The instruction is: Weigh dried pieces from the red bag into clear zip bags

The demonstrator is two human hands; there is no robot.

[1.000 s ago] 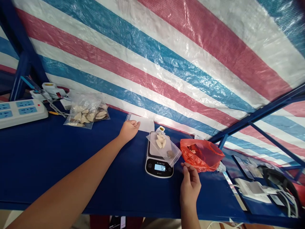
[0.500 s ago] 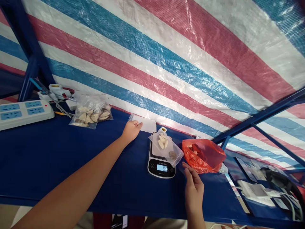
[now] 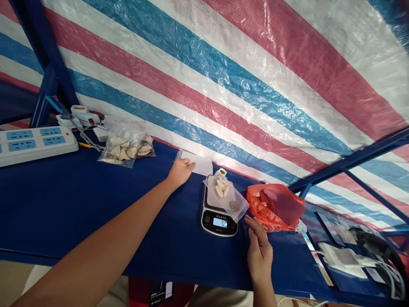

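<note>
My left hand (image 3: 181,171) is closed over the left end of a white sheet with clear plastic (image 3: 201,164) at its edge; what lies in the fingers is hidden. On the kitchen scale (image 3: 220,221) rests a clear zip bag (image 3: 241,207) holding several pale slices (image 3: 221,186) and a brownish piece (image 3: 234,205). The scale's lit display seems to read 9.2. My right hand (image 3: 260,249) is open beside the scale's right side, fingers extended and nothing in them. Its fingertips are close to the zip bag's corner and a red plastic bag (image 3: 276,209) with some pieces inside.
Zip bags of slices (image 3: 123,149) lie at the back left, near a power strip (image 3: 38,145) and cables. On the right are a white device (image 3: 343,258), cables and a dark strapped object (image 3: 377,243). A striped tarp (image 3: 204,94) hangs behind the blue table (image 3: 128,200).
The view has shifted slightly, moving the table things a little to the right. My right hand's fingers have spread a bit; the left hand stays at the sheet. The display reading looks unchanged.
</note>
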